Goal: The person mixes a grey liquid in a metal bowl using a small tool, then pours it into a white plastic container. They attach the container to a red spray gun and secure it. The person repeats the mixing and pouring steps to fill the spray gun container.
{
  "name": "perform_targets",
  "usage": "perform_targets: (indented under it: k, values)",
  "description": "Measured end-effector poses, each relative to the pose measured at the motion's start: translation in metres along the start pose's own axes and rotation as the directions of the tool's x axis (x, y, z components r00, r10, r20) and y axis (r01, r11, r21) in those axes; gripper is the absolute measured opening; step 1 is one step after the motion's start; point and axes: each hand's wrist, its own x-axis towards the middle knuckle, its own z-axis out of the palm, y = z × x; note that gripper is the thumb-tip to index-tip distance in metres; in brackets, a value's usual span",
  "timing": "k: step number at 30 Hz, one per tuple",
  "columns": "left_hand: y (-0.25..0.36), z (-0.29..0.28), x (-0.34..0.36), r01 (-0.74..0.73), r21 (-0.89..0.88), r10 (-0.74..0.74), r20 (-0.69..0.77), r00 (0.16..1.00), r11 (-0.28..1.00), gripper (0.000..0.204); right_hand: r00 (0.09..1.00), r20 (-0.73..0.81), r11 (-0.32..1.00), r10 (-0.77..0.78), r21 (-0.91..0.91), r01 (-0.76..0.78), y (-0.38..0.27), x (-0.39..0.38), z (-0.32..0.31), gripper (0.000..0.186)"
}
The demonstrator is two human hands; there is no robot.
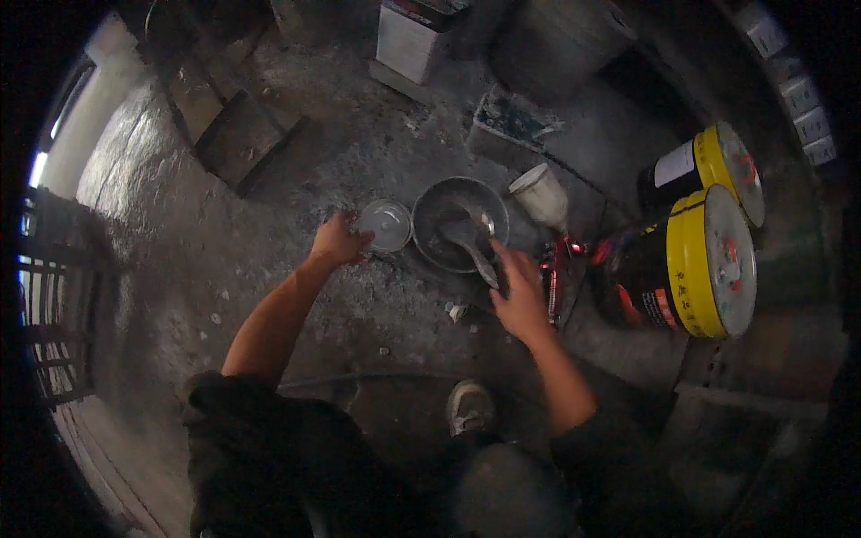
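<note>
A dark round bowl (427, 199) stands on the floor in front of me. Inside it rests a grey scoop-like tool (465, 238) whose handle slants out over the near right rim. Against the bowl's left side is a small round grey tin (387, 226). My left hand (337, 242) is at the tin's left edge, fingers apart, with one digit reaching its rim. On the bowl's right, my right hand (520, 291) has its index finger stretched toward the rim and the thumb apart, close to the tool's handle. Whether it touches the handle is unclear.
Right of the bowl lies a red spray gun (558, 269) with a pale cup (540, 195). Two black-and-yellow drums, a nearer one (695, 260) and a farther one (708, 166), stand at the right. Farther away are a rectangular block (507, 125) and a white box (405, 45). My shoe (470, 405) is nearby.
</note>
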Motion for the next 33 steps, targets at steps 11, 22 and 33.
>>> perform_targets:
  k: [11, 22, 33]
  values:
    - [0.068, -0.064, -0.018, 0.262, -0.614, -0.065, 0.325, 0.944, 0.745, 0.066, 0.784, -0.154, 0.759, 0.601, -0.196, -0.621, 0.102, -0.113, -0.003, 0.076]
    - [0.104, -0.055, -0.042, 0.332, -0.758, 0.229, 0.527, 0.818, 0.562, 0.093, 0.665, 0.087, 0.525, 0.742, 0.543, -0.656, 0.123, -0.098, -0.015, 0.025]
    - [0.175, 0.059, -0.12, 0.066, -0.715, 0.493, 0.543, 0.68, 0.696, 0.043, 0.854, -0.011, 0.592, 0.521, 0.725, -0.351, -0.063, -0.077, 0.036, 0.039]
